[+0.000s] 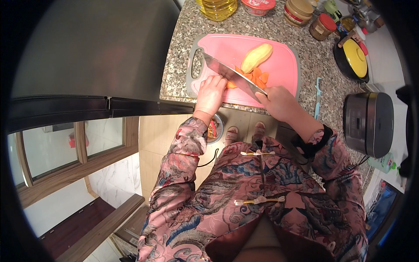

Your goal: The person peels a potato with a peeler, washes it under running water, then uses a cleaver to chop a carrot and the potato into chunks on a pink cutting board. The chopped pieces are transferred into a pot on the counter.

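My right hand (280, 104) grips the handle end of a kitchen knife (229, 73), whose broad blade slants across a pink cutting board (222, 44) with a grey rim. Left of the blade, the fingers of my left hand (212, 91) press down on an orange vegetable piece (231, 84), probably carrot; most of it is hidden by the hand and blade. Several thin orange slices (258, 77) lie in a loose pile beyond the knife. A peeled pale-yellow root vegetable (257, 58) rests whole on the board, touching the pile.
Along the back of the granite counter (178, 42) stand an oil bottle (217, 8), a red tub (258, 6) and jars (322, 27). To the right are a peeler (317, 98), a yellow-lidded pot (354, 59) and a dark rice cooker (368, 124). A waste bin (216, 129) sits below the counter edge.
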